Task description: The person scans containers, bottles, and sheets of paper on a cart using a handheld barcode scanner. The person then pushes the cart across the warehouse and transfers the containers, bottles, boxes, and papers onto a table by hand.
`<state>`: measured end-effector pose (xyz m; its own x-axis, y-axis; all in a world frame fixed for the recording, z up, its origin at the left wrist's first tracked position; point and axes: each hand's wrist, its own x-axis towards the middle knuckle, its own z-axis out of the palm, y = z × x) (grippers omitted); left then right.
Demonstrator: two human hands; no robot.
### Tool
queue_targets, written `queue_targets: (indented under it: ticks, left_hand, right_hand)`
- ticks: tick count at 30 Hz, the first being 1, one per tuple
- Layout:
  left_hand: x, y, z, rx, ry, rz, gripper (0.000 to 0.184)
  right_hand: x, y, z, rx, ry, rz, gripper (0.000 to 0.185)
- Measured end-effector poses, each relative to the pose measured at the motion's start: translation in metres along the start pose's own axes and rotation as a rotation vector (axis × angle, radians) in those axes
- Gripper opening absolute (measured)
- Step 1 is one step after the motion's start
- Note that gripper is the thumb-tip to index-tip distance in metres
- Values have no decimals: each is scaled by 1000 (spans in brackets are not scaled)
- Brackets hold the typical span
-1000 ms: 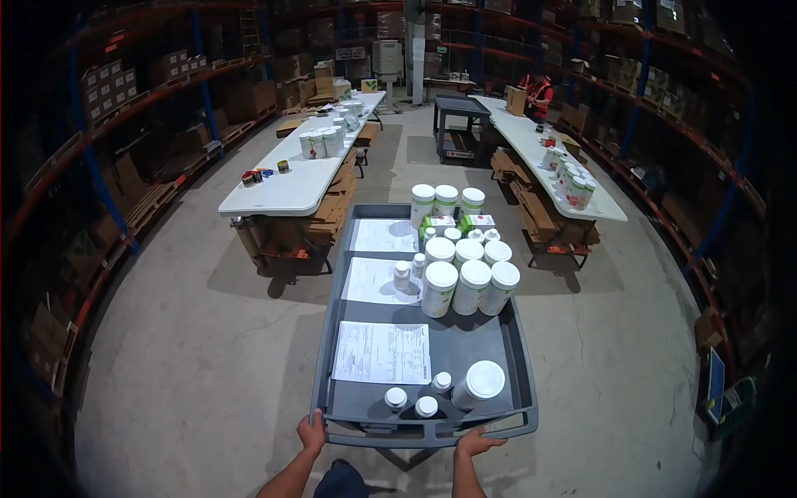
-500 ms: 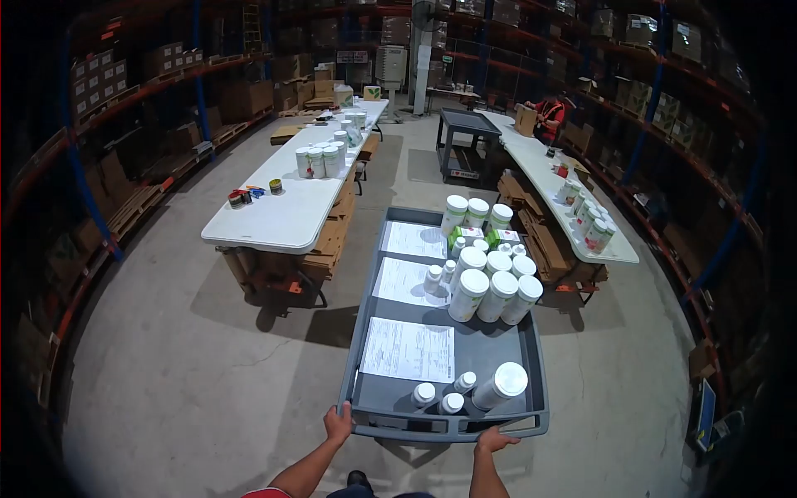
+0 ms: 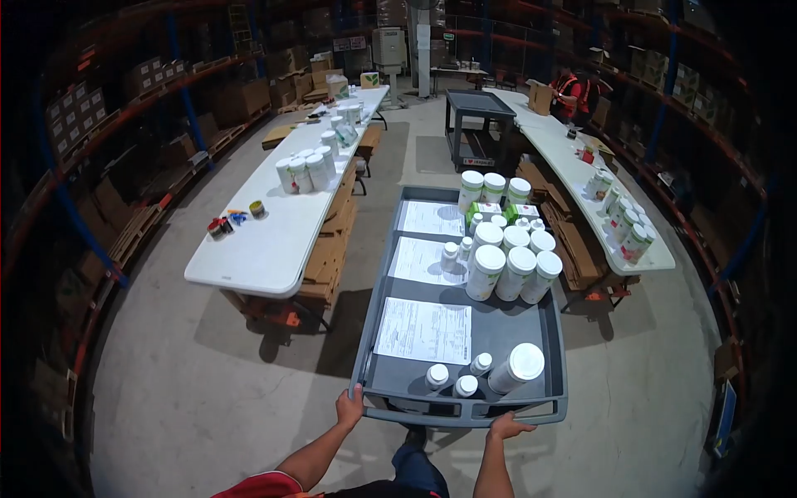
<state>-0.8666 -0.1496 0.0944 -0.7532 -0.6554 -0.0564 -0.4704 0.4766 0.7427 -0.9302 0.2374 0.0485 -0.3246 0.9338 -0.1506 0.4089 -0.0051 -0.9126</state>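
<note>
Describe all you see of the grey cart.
The cart is grey, plastic-looking and upright, with a raised rim and slotted near handle. Papers lie along its left side; white tubs, small bottles and green-white boxes stand on it. The left hand touches its near left corner; the right hand, the handle's right part.

On the grey rectangular plastic cart (image 3: 515,322), twelve o'clock being its far end, white rectangular paper sheets (image 3: 423,330) lie in file from eleven to eight. White cylindrical tubs (image 3: 487,280) stand grouped from twelve to two, green-and-white box-shaped cartons (image 3: 484,213) between their farthest row and the nearer ones. A large white cylindrical canister (image 3: 516,370) stands at five, three small white round bottles (image 3: 466,387) just left of it. On the rim, the left hand (image 3: 349,407) is between seven and eight, the right hand (image 3: 510,427) between five and six. Beyond, a long white rectangular table (image 3: 249,261) stands at ten, a second such table (image 3: 569,162) between one and two, a dark grey two-shelf cart (image 3: 481,103) at twelve.
</note>
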Motion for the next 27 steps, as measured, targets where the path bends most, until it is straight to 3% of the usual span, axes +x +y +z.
queue_targets:
  ticks: [3,10,15,18,19,21,24,27]
  left_hand:
    - [49,13,31,13,43,14,61]
    - [156,76,96,-117,-117,-158,61]
    - [218,122,129,-197,-130,-168,65]
    - [261,108,175,-141,-73,-82,68]
    - [272,134,163,-241,-208,-175,72]
    - [293,147,179,-172,-145,-154,72]
    - [339,176,180,-135,-219,-141,70]
    - [393,182,188,-45,-422,-116,73]
  right_hand:
    - [13,-24,53,2,5,-2,92]
    - [63,-95,174,-9,-50,29,92]
    - [88,-130,254,-75,-17,5,88]
    - [110,-129,303,-78,37,-37,81]
    - [112,-139,316,-92,9,-4,87]
    - [143,-133,352,-111,-44,-18,97]
    - [126,-178,381,-126,-109,81,91]
    - [124,-174,438,253,-143,392,74]
